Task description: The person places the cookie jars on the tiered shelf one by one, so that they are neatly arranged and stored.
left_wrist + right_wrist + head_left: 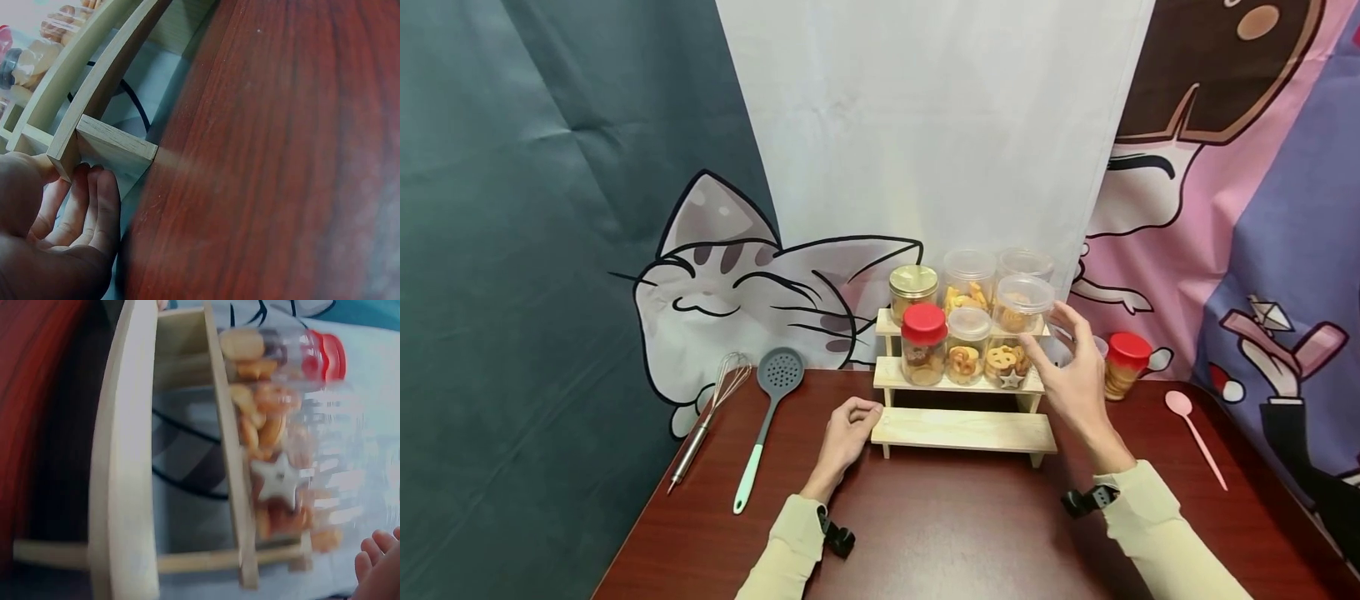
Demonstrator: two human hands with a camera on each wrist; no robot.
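A three-tier wooden stand [966,431] holds jars of snacks. My left hand [852,431] grips the left end of its lowest tier, thumb on top and fingers beneath in the left wrist view. My right hand [1075,375] is beside the clear-lidded jar [1006,360] at the right of the middle tier, thumb and fingers spread; whether they touch it is unclear. That jar holds pretzels and a star-shaped piece [276,481]. Left of it stand a smaller clear-lidded jar [964,364] and a red-lidded jar [923,350].
On the top tier are a gold-lidded jar [913,287] and two clear-lidded jars. Another red-lidded jar [1123,371] stands right of the stand. A whisk [703,429] and a slotted turner [767,417] lie left, a pink spoon [1195,433] right. A printed curtain [940,125] hangs behind.
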